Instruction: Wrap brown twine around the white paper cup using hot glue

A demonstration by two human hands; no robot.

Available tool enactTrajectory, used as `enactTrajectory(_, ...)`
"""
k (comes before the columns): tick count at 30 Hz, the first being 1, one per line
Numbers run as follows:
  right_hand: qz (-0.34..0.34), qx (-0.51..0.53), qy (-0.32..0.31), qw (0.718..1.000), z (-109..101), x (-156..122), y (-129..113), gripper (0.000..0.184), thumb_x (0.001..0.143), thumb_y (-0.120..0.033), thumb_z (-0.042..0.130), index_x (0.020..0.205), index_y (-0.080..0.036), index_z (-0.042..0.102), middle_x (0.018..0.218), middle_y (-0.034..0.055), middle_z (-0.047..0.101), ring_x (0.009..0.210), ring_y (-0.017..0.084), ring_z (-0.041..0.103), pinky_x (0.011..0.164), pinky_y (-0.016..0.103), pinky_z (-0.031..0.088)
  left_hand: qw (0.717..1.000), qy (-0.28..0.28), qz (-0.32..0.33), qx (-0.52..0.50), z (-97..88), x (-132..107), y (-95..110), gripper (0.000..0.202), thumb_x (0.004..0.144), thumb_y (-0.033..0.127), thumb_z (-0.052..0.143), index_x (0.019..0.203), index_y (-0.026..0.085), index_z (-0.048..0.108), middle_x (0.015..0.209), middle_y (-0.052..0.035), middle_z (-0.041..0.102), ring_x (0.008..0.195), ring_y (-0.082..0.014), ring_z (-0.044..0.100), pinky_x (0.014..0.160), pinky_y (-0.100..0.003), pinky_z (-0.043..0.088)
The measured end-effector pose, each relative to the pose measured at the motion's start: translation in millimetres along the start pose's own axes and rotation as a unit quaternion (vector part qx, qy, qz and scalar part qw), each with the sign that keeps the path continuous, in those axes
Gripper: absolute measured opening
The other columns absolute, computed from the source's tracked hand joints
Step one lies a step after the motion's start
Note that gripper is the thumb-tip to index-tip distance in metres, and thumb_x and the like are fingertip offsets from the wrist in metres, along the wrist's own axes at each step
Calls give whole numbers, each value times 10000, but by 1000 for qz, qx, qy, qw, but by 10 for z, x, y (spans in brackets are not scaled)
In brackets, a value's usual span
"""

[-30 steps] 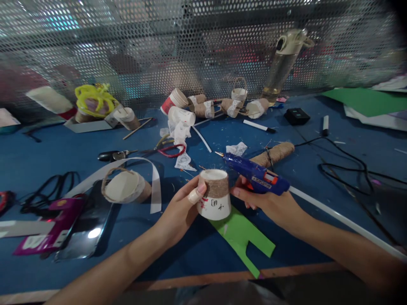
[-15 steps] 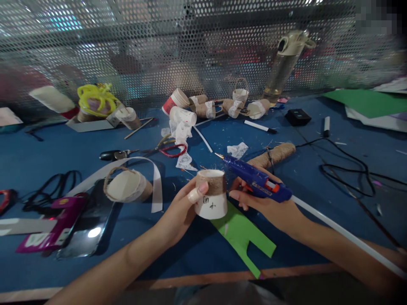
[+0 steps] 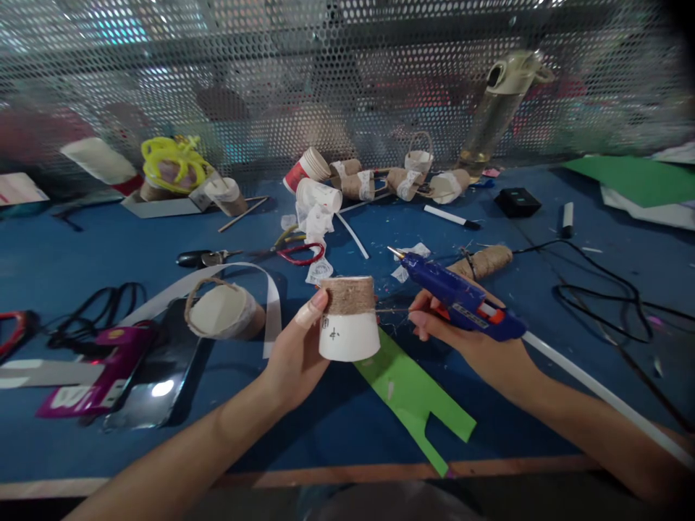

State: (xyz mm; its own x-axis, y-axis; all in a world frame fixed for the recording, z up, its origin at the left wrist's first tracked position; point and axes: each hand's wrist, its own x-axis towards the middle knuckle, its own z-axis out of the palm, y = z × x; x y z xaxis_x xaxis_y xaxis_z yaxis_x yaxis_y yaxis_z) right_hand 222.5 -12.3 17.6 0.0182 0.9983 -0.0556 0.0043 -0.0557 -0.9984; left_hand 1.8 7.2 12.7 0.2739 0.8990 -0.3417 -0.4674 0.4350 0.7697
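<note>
My left hand [image 3: 293, 351] is closed around a small white paper cup [image 3: 350, 339], held upside down above the table. Brown twine wraps the cup's upper half; dark handwritten marks show on the white lower half. From the wrapped part a strand of twine [image 3: 392, 310] runs taut to the pinched thumb and finger of my right hand [image 3: 467, 344]. That same hand also holds a blue hot glue gun [image 3: 461, 295], its metal tip pointing left. A long white glue stick [image 3: 586, 383] sticks out from the gun's back end.
A green cutout piece [image 3: 415, 394] lies below the cup. To the left are a twine-handled cup basket [image 3: 220, 312], a phone [image 3: 157, 383] and red-handled scissors [image 3: 301, 253]. Behind stand wrapped cups [image 3: 358, 186] and a water bottle [image 3: 491, 119]. A twine roll [image 3: 491, 262] lies behind the glue gun.
The cup has turned and tilted in my left hand, so the writing sits further left. My right hand has drawn away rightward with the glue gun, and the strand between hand and cup now shows.
</note>
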Motion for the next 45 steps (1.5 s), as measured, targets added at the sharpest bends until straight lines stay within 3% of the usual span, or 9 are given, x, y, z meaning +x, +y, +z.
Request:
enactTrajectory(4, -12, 36, -2, 999, 15, -41, -50, 263, 728, -270, 923, 740, -248, 662, 745, -24, 729, 575, 134, 666, 606, 286, 610, 1000, -4, 24, 0, 7, 11, 21, 454, 832, 539, 750, 1081, 162, 791, 1030, -118, 810, 1082, -360, 727, 985, -477, 558)
enactTrajectory(8, -20, 55, -25, 998, -20, -116, -40, 302, 688, -191, 946, 739, -270, 659, 789, -32, 748, 566, 140, 678, 615, 296, 614, 999, 14, 42, 15, 3, 36, 26, 437, 873, 507, 725, 1141, 164, 772, 1068, -107, 805, 1036, -324, 727, 916, -410, 561)
enactTrajectory(14, -60, 44, -75, 994, -156, -157, 41, 214, 796, -184, 864, 837, -296, 686, 815, -36, 741, 565, 155, 691, 562, 307, 602, 998, -10, 47, 37, -27, 44, -5, 464, 864, 511, 740, 1173, 165, 757, 1156, -119, 785, 1075, -313, 708, 916, -372, 532)
enactTrajectory(22, -36, -62, -58, 996, -84, -71, 0, 201, 841, -380, 826, 854, -247, 675, 855, 20, 746, 780, 228, 751, 761, 374, 603, 998, 38, 55, 15, -10, 56, 53, 422, 846, 475, 760, 1131, 164, 765, 1049, -86, 804, 1045, -313, 722, 898, -392, 572)
enactTrajectory(27, -202, -170, -52, 963, -120, -54, 17, 145, 866, -243, 772, 844, -252, 629, 960, 31, 691, 851, 215, 670, 809, 364, 541, 998, 36, 50, -1, 22, 56, 66, 419, 864, 480, 738, 1124, 153, 770, 999, -85, 808, 924, -284, 745, 882, -397, 582)
enactTrajectory(29, -227, -190, -56, 954, -144, -64, 21, 176, 852, -182, 768, 850, -257, 609, 913, 16, 652, 808, 202, 640, 773, 347, 521, 998, 36, 53, -11, 8, 61, 51, 413, 876, 478, 732, 1132, 157, 771, 1034, -86, 808, 899, -268, 745, 872, -383, 581)
enactTrajectory(34, -192, -192, -111, 956, -156, -90, 44, 248, 825, -132, 756, 763, -248, 546, 719, -29, 545, 627, 156, 526, 603, 318, 403, 998, 30, 58, 6, -68, 68, 5, 406, 892, 486, 728, 1138, 166, 781, 1048, -83, 812, 941, -262, 742, 878, -341, 565)
enactTrajectory(45, -194, -177, -136, 955, -164, -76, 95, 230, 806, -142, 666, 733, -237, 469, 713, -24, 485, 612, 155, 455, 584, 330, 312, 995, 21, 80, 63, -90, 37, 16, 411, 859, 497, 747, 1094, 162, 779, 895, -88, 800, 891, -273, 741, 762, -328, 539)
